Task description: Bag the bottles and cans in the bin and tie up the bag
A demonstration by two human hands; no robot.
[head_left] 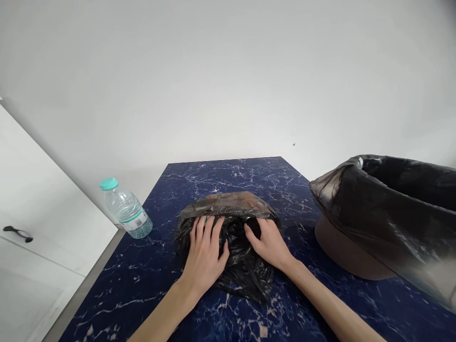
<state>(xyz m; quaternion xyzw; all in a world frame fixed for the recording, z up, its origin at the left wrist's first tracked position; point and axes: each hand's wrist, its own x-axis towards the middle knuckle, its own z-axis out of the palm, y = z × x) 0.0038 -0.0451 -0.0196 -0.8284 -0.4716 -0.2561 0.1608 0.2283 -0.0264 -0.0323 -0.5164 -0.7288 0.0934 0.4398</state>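
Note:
A crumpled black plastic bag [233, 216] with something brownish inside lies in the middle of a dark blue marbled table [228, 175]. My left hand [204, 254] rests flat on the bag's left side, fingers spread and pointing away from me. My right hand [269, 242] presses on the bag's right side, its fingertips dug into the folds near the middle. Both forearms reach in from the bottom edge.
A clear water bottle [126, 211] with a teal cap lies tilted at the table's left edge. A brown bin lined with a black bag [388, 209] stands at the right. A white cabinet with a black handle [17, 232] is at the left, a white wall behind.

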